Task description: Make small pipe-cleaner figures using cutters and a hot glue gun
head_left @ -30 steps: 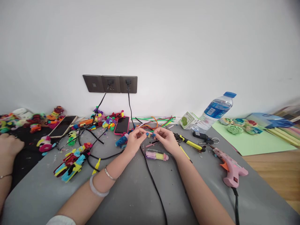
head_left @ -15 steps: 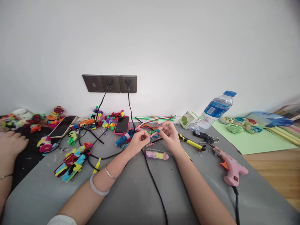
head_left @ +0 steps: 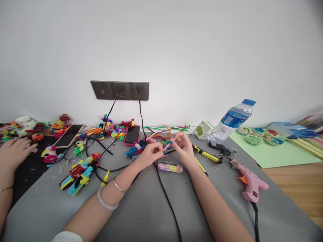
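My left hand pinches a pink pipe cleaner between thumb and forefinger. Opposite it, my right hand has its thumb and fingertips closed on the same pink stem. A bit of green shows between the fingertips; whether it is held or lies behind them I cannot tell. On the table just below the hands lies a small pink and yellow pipe-cleaner piece. A blue fuzzy piece is left of my left hand, and a yellow and black utility knife lies right of my right hand.
A pink glue gun, keys, a water bottle and a small box stand or lie rightward. Black cables cross the table. Pipe-cleaner figures and phones are leftward. Another person's hand is far left.
The pink pipe cleaner has tilted more steeply between my fingertips, while my hands stay nearly in place. At the far left, the other person's hand has reached forward and right.
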A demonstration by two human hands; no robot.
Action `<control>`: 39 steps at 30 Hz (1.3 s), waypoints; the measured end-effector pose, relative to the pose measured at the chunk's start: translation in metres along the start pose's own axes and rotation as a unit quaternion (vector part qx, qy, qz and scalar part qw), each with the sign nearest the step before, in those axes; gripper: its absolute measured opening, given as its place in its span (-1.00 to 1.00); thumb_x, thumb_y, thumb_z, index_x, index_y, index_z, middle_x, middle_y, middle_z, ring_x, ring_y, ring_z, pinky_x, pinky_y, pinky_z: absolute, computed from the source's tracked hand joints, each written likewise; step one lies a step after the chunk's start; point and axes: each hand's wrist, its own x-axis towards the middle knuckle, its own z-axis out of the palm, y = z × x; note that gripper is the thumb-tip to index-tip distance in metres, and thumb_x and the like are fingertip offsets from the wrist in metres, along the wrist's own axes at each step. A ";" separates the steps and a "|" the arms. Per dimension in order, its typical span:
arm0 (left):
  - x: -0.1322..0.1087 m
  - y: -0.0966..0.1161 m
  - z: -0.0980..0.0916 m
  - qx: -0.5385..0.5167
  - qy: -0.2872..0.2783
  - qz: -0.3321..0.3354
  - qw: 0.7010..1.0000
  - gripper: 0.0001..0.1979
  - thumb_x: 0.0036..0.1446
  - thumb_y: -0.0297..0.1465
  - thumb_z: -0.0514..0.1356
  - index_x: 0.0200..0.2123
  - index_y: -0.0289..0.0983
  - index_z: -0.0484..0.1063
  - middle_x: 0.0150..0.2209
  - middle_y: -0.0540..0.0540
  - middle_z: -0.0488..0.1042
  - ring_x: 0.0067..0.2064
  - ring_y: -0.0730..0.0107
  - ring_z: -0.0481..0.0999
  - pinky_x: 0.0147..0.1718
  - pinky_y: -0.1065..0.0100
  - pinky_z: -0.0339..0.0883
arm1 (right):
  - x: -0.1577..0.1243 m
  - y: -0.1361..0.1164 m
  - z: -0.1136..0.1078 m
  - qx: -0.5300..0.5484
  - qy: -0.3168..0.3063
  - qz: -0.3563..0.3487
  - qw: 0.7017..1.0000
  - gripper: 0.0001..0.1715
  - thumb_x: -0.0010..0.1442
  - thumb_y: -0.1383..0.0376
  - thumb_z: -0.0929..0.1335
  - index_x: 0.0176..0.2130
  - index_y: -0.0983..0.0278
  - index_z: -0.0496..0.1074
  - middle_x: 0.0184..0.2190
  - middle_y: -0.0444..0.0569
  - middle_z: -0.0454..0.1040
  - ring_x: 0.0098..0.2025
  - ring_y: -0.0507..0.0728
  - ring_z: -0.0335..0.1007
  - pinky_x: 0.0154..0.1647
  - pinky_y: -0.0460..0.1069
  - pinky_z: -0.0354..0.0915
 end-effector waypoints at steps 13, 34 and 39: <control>0.003 -0.004 0.000 -0.022 0.114 0.024 0.993 -0.71 0.00 -0.17 0.32 -0.44 -0.30 0.52 -0.43 -0.06 0.46 -0.36 0.38 0.36 -0.36 0.38 0.20 | 0.000 0.000 0.002 -0.025 -0.116 0.066 0.991 -0.74 0.12 0.11 0.46 -0.31 0.22 0.43 -0.38 -0.10 0.41 -0.34 0.06 0.32 -0.30 -0.04 0.29; 0.005 -0.004 -0.003 -0.089 0.224 -0.001 0.970 -0.66 -0.11 -0.13 0.37 -0.40 -0.29 0.49 -0.52 0.03 0.34 -0.50 0.54 0.22 -0.53 0.46 0.07 | 0.002 0.005 -0.009 -0.140 -0.089 0.062 0.984 -0.76 0.15 0.12 0.38 -0.33 0.26 0.41 -0.43 -0.08 0.41 -0.37 0.07 0.33 -0.35 -0.04 0.26; 0.004 -0.001 -0.003 -0.077 0.239 0.000 0.968 -0.69 -0.14 -0.17 0.37 -0.42 -0.29 0.49 -0.47 0.00 0.40 -0.44 0.50 0.30 -0.49 0.45 0.12 | 0.002 0.004 -0.010 -0.181 -0.073 0.028 0.980 -0.87 0.14 0.23 0.36 -0.34 0.26 0.40 -0.46 -0.10 0.38 -0.42 0.06 0.26 -0.39 -0.05 0.18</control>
